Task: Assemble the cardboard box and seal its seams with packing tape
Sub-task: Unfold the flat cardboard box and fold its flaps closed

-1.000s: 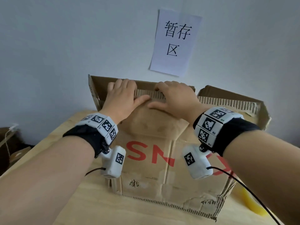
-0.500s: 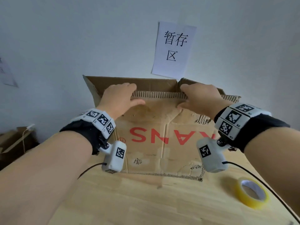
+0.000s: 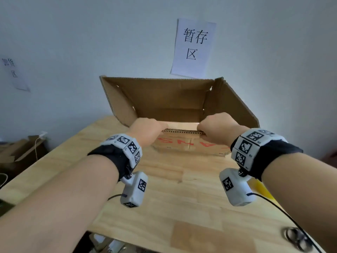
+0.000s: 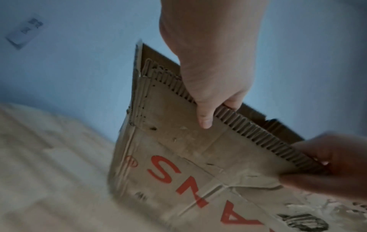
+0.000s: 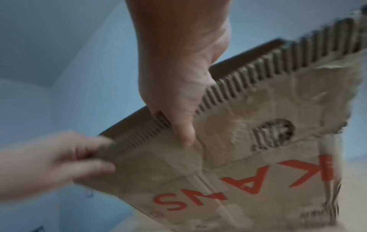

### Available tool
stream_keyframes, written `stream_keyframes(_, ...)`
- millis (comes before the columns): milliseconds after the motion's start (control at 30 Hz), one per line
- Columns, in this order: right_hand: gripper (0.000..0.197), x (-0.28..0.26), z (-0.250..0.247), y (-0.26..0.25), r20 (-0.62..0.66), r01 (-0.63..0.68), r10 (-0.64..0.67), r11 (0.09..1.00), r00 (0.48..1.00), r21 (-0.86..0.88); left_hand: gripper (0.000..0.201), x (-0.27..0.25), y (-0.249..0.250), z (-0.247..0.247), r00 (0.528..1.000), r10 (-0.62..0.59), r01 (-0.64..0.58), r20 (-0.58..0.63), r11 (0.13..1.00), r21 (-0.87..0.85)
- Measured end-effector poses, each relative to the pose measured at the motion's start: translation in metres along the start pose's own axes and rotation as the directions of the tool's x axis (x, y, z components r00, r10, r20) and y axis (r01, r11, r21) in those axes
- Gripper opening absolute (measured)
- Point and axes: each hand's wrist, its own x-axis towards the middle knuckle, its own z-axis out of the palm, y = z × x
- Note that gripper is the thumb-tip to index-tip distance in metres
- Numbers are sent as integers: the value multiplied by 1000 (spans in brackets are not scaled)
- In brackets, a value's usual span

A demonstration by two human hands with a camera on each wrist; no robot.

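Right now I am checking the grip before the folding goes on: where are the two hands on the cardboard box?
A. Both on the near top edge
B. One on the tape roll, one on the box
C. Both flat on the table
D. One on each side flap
A: the left hand and the right hand both grip the near corrugated top edge of the cardboard box, thumbs on its printed outer face.

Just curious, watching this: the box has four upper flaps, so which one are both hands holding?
The near flap, closest to the person: left hand and right hand grip its corrugated edge. The far and side flaps stand untouched.
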Motion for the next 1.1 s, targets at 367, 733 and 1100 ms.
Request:
stream_keyframes(367,62,-13,-5,-27,-295,-291,331,941,896,174,43,-38,49,20,974,224,-220,-28,970,105)
stream_keyframes(733,15,-29,-29,-19,-172,-426,505,834,846,351,22,-62,38,-4,971,206,-226,117,955,191)
stream_keyframes(1100,11,-96,-10,29,-81,-559,768,530,635,638,80,-71,27,-14,969,-44,101,-244,968,228)
